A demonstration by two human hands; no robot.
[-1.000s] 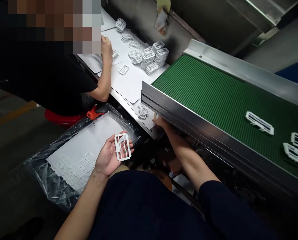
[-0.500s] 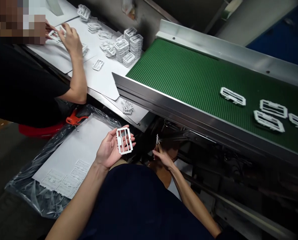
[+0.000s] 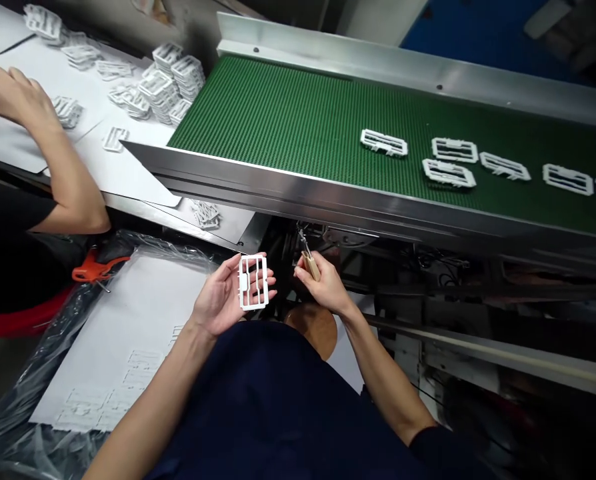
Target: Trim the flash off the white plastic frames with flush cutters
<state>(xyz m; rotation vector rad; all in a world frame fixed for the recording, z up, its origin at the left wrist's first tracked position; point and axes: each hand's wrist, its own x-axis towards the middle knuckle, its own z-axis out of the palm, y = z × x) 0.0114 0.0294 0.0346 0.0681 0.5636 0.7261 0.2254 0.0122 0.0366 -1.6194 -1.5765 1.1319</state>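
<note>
On my left hand (image 3: 217,301), palm up, rests a white plastic frame (image 3: 243,283) with long openings. My thumb lies along its left side, and the fingers show behind it through the gaps. My right hand (image 3: 327,285) is closed around the tan handles of a pair of nippers (image 3: 310,264), whose slim metal jaws point up and away. The nippers are to the right of the frame and apart from it. Above both hands, several similar white frames (image 3: 448,173) lie on the green conveyor belt (image 3: 288,113).
Stacks of white frames (image 3: 158,93) stand on the paper-covered table (image 3: 93,163) at upper left, where a co-worker's hand (image 3: 25,100) is. A plastic-lined box (image 3: 113,307) holds a white sheet and flat frames. An orange-handled tool (image 3: 95,268) lies at its edge. The conveyor's metal side (image 3: 298,183) runs ahead.
My view has turned to the right. My right hand has risen with the nippers, closer to the conveyor's side. My left hand still holds the frame in nearly the same pose.
</note>
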